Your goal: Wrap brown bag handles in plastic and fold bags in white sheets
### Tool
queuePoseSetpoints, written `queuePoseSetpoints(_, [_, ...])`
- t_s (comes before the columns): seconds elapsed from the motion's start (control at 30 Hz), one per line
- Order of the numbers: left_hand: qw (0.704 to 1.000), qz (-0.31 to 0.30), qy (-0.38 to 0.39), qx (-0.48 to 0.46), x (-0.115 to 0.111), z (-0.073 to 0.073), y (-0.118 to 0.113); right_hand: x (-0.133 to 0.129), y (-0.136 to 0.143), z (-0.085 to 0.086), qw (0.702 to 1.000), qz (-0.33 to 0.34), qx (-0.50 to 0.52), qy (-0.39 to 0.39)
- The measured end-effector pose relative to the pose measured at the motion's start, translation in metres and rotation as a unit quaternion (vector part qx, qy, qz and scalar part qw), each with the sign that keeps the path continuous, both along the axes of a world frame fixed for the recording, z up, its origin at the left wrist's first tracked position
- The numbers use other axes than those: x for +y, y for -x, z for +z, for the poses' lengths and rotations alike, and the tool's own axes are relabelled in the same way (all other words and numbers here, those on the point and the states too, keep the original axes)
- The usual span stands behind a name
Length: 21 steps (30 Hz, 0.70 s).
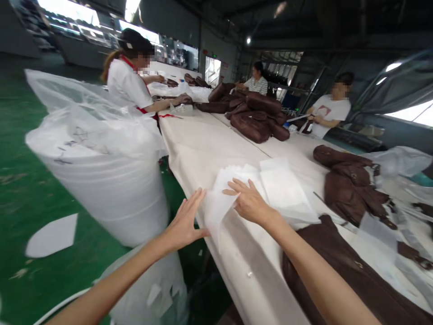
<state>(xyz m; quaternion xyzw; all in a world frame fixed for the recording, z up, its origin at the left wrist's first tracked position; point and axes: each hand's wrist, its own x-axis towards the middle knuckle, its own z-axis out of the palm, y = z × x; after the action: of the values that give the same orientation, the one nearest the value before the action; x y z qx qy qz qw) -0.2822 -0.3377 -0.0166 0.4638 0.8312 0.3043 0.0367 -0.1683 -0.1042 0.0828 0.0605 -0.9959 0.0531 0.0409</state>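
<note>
A thin, translucent white sheet point(216, 211) stands tilted at the table's left edge, between my hands. My left hand point(184, 223) is beside its left side, thumb and fingers spread wide; any touch is hard to make out. The sheet's upper right corner is pinched at the fingers of my right hand point(249, 201), whose other fingers extend over a fanned stack of white sheets point(248, 173). Right of that lies another pile of white sheets point(287, 192). A dark brown leather bag point(334, 257) lies under and beyond my right forearm.
A large white plastic sack point(111, 189) stands left of the long cream-covered table point(192, 149). Brown bags point(253, 115) are heaped farther along, with more brown bags point(355, 185) at right. Three co-workers stand around the table. A white piece point(54, 237) lies on the green floor.
</note>
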Motion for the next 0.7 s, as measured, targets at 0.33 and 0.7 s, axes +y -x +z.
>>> queuePoseSetpoints(0.33, [0.987, -0.110, -0.080, 0.090, 0.030, -0.027, -0.005, 0.136, -0.067, 0.022, 0.858, -0.508, -0.024, 0.077])
queuePoseSetpoints(0.7, [0.973, 0.046, -0.204, -0.096, 0.087, 0.004, -0.009, 0.123, -0.056, -0.011, 0.851, -0.521, -0.024, 0.062])
